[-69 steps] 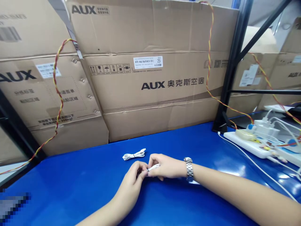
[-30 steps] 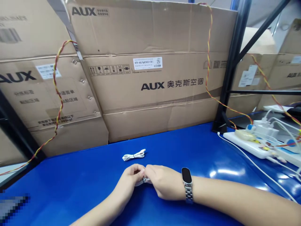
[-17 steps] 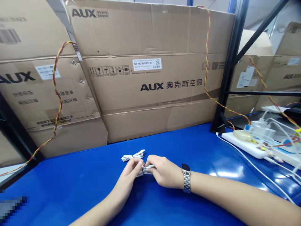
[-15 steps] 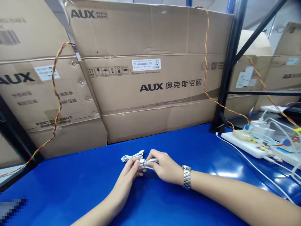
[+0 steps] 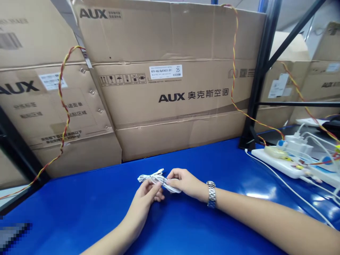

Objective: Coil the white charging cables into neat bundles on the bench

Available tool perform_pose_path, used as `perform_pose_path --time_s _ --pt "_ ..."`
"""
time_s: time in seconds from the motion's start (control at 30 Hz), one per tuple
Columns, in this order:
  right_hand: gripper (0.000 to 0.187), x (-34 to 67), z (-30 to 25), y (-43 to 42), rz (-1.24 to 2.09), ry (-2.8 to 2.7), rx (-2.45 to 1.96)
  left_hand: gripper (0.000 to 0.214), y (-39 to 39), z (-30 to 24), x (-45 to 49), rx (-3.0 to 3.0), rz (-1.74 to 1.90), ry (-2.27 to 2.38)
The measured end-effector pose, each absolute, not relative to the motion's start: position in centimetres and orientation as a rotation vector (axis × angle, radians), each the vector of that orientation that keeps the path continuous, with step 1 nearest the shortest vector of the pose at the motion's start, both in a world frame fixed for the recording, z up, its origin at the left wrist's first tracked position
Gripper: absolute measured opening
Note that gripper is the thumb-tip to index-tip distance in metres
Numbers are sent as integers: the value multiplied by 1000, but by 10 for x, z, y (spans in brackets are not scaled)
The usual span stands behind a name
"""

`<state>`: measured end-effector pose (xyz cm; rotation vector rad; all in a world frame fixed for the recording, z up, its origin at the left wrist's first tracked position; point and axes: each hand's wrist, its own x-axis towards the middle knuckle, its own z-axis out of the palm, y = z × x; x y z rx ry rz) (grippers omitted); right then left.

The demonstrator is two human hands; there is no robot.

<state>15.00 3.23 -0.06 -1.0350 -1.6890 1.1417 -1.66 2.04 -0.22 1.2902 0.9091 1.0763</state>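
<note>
A coiled white cable [image 5: 174,190] with a dark tie round its middle is between my two hands, just above the blue tabletop. My left hand [image 5: 149,194] is closed, its thumb and fingers pinching the bundle's left end. From the right, my right hand [image 5: 186,183], with a metal watch on its wrist, pinches the same bundle near the tie. Right behind it a second white cable bundle [image 5: 145,177] lies on the table, its plug end pointing up and right. My left fingers partly cover both bundles.
Tall cardboard boxes [image 5: 170,131] stand along the back of the blue table [image 5: 79,212]. A white power strip [image 5: 278,164] with chargers and loose leads sits at the right, beside a black metal post [image 5: 256,88]. Twisted red-yellow wires [image 5: 63,106] hang at both sides.
The held bundle has turned slightly, so its loops now show more and lean down to the right. My left fingers have shifted a little on it. The other bundle stays put.
</note>
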Motion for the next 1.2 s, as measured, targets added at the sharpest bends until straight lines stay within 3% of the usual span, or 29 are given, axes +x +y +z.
perform_pose_path --time_s 0.1,0.2,0.33,0.57,0.87,1.07,1.2 --pt "19 148 1 31 1276 -1667 -1015 40 20 0 -16 1313 1096 890" --pt "22 146 1 30 1238 -1668 -1031 30 20 0 -17 1355 1075 905" --pt "26 148 4 26 972 -1780 -1078 24 19 -1 -18 1251 1094 953" --pt "22 154 7 23 142 -2320 -1048 27 19 0 -18 1183 1091 928" --pt "31 178 -2 64 -158 -2161 -1369 25 17 1 -18 1253 1038 957" --pt "22 187 1 70 -311 -2011 -1516 20 32 6 -35 1840 1275 1223" --pt "22 182 3 60 -413 -2039 -1551 33 52 -3 -47 2308 1240 1465"
